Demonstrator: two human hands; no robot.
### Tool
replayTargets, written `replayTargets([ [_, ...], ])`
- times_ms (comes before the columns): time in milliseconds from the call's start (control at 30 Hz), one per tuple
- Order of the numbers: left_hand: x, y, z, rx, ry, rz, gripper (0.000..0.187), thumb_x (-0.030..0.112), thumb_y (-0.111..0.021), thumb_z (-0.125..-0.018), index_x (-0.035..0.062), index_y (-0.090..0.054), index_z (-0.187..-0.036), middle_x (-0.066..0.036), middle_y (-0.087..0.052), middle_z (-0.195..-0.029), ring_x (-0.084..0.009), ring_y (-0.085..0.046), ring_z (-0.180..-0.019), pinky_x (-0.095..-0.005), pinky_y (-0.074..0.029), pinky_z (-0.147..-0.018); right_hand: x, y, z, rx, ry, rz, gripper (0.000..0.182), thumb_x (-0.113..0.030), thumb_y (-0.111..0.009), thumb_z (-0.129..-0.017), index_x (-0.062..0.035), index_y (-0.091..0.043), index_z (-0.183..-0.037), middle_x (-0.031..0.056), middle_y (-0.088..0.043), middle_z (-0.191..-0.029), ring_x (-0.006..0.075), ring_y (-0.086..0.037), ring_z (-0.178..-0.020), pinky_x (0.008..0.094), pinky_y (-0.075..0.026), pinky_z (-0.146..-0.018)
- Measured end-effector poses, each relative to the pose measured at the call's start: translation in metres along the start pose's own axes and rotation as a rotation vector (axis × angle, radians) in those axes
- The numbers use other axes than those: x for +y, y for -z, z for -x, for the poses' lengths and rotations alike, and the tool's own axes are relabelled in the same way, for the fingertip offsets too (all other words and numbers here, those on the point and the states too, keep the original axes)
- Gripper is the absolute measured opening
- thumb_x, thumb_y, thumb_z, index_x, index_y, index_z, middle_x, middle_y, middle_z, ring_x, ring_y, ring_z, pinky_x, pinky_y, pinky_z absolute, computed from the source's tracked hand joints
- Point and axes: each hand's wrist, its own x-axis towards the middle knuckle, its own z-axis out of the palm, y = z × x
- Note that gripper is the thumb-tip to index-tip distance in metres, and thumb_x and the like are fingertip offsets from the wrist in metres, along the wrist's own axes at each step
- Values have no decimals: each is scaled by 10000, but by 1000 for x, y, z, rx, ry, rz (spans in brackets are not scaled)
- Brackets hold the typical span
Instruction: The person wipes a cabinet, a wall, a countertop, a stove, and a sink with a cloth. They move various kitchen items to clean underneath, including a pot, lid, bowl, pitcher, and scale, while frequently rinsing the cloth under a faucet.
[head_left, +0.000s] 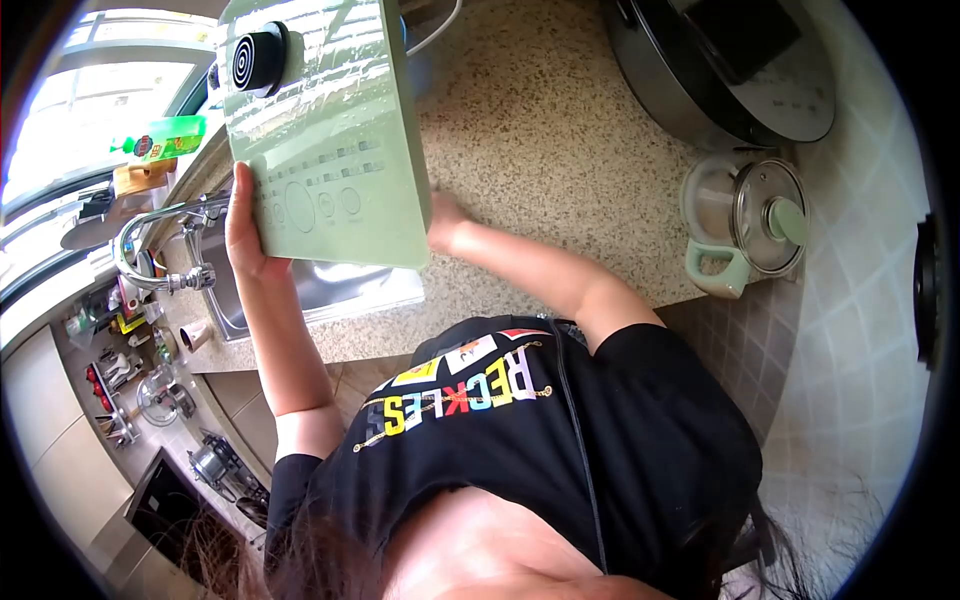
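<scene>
My left hand [246, 225] grips the edge of a pale green electric kettle base [340, 215], which is raised and tilted over the sink's edge. A round black connector with rings [258, 62] sticks out of its upper part, and a control panel with faint icons faces me. Droplets or streaks show on its glossy surface. Beside the base's right edge is my right hand [447, 222], its fingers hidden behind the base. A glass kettle [712, 195] with a green handle and a lid stands on the counter at the right.
A steel sink [375, 285] with a curved faucet [130, 250] lies at the left. On the speckled counter [560, 130], a large dark round appliance [690, 70] stands at the back right. A green bottle [170, 138] is by the window. Several kitchen items crowd the lower left.
</scene>
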Motion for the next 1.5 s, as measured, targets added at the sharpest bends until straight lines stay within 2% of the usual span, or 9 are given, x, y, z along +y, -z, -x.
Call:
replayTargets([
  [100,-4,-12,4,-7,-31,-52,414,319,-509,-922,17,-504,-1205,-133,-605,-1097,-227,-619,-955,-337,-531,-781,23,-20,-9,107,227,-105,358,-286,-374,-959,7,-572,-1011,178,-523,-1119,297,-512,-1083,361,-451,-935],
  [233,-6,-15,7,11,-47,-37,413,311,-511,-923,12,-496,-1208,-139,-600,-1106,-227,-618,-962,-337,-529,-789,36,109,-8,448,-214,-371,398,-338,-431,-941,42,-548,-921,198,-553,-943,278,-549,-885,381,-435,-856],
  [500,-12,-4,-3,-87,36,40,419,304,-500,-928,13,-485,-1229,-140,-575,-1164,-249,-593,-1016,-372,-502,-859,194,192,-24,940,-260,748,323,-133,-458,-884,-117,-512,-1202,174,-478,-1217,345,-480,-1099,434,-461,-871],
  [633,-21,-17,-5,-78,42,-20,420,307,-511,-923,14,-489,-1223,-132,-584,-1143,-234,-590,-1016,-355,-500,-856,87,110,12,398,-371,240,519,-420,-250,-976,31,-492,-1062,254,-494,-1087,251,-567,-765,356,-505,-739],
  [700,-28,-21,-8,-76,42,-46,418,308,-515,-921,13,-494,-1216,-128,-588,-1133,-229,-594,-1007,-352,-502,-848,42,55,25,342,-487,-590,577,-476,-241,-963,27,-522,-1003,167,-554,-821,189,-518,-609,316,-486,-560],
  [867,-43,-29,-8,-64,47,-108,411,305,-518,-922,4,-495,-1200,-117,-602,-1098,-212,-605,-975,-336,-505,-817,37,-7,31,430,333,119,405,-276,-410,-933,24,-470,-1199,197,-584,-1016,236,-595,-820,326,-505,-744],
  [967,-41,-31,3,-100,26,-188,436,301,-551,-901,-11,-480,-1196,-119,-596,-1084,-194,-608,-948,-310,-502,-803,47,48,17,463,86,-840,258,-191,-406,-924,-41,-598,-1008,184,-589,-1062,276,-602,-880,364,-503,-753],
  [1167,-46,-18,11,-97,35,-204,443,286,-592,-874,-19,-479,-1175,-110,-603,-1021,-166,-619,-877,-278,-509,-746,128,205,-26,999,-308,479,238,-216,-447,-906,-51,-604,-973,186,-530,-1145,340,-491,-1093,449,-436,-888],
  [1500,-43,-22,2,-172,130,-239,568,341,-663,-812,-35,-471,-1192,-101,-596,-1045,-148,-598,-913,-269,-484,-782,237,225,-80,975,-446,632,545,-273,-489,-895,16,-344,-1333,175,-294,-1401,367,-305,-1277,412,-300,-1044],
])
